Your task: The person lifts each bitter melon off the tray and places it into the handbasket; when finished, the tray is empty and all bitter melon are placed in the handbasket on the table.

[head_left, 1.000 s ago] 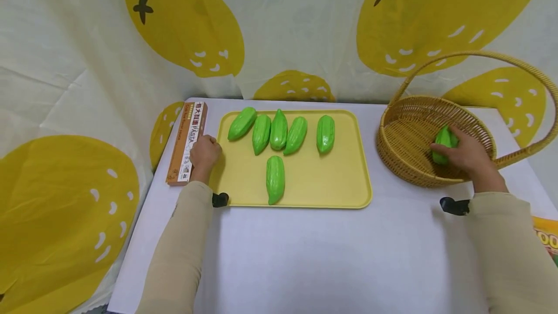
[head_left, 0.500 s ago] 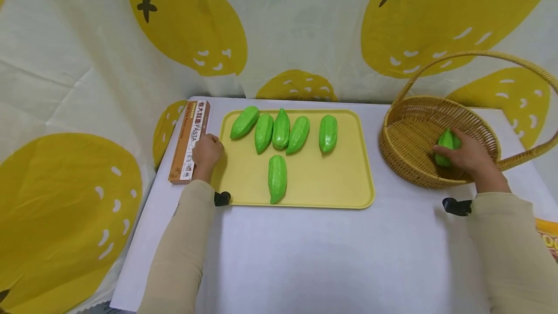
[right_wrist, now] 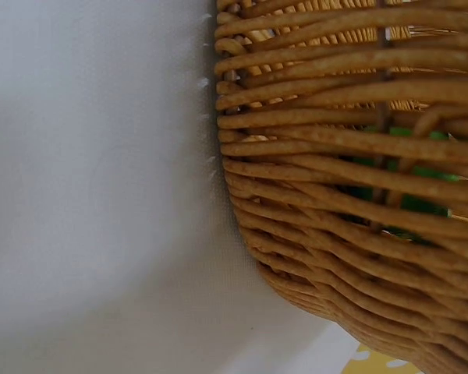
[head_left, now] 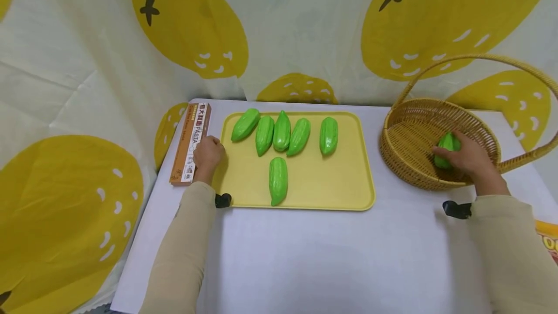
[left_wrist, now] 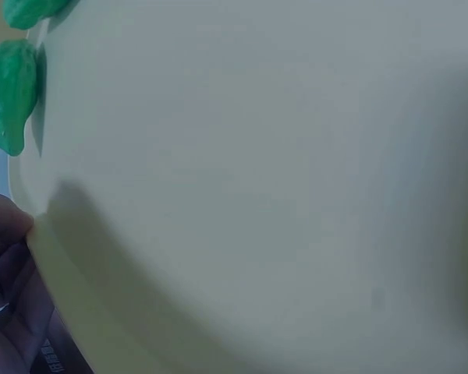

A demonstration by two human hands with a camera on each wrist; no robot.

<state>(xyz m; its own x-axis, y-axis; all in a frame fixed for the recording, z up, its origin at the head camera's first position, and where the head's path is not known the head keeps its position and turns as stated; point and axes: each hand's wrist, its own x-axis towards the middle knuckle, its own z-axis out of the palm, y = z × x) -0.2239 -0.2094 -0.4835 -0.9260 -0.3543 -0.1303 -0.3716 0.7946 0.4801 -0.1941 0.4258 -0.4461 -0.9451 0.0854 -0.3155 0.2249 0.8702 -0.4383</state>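
My right hand (head_left: 471,156) reaches into a round wicker basket (head_left: 394,161) and holds a green ribbed fruit (head_left: 445,151) low inside it. In the right wrist view the basket's woven side (right_wrist: 320,164) hides that hand, and only a patch of green shows through. At the left end of a yellow tray (head_left: 324,183), my left hand (head_left: 208,158) grips the rim, its fingers curled at the tray edge in the left wrist view. Several more green ribbed fruits lie on the tray: most in a row along its back, and a single fruit (head_left: 278,181) near the front edge.
A pasta box (head_left: 185,151) lies just left of the tray, close to my left hand. The basket's tall handle (head_left: 475,56) arches over its right part. A yellow packet (head_left: 548,236) shows at the right edge. Behind the white table (head_left: 322,260) hangs a patterned cloth.
The head view has shifted slightly. Both hands keep their places, the left on the tray rim and the right on the fruit in the basket.
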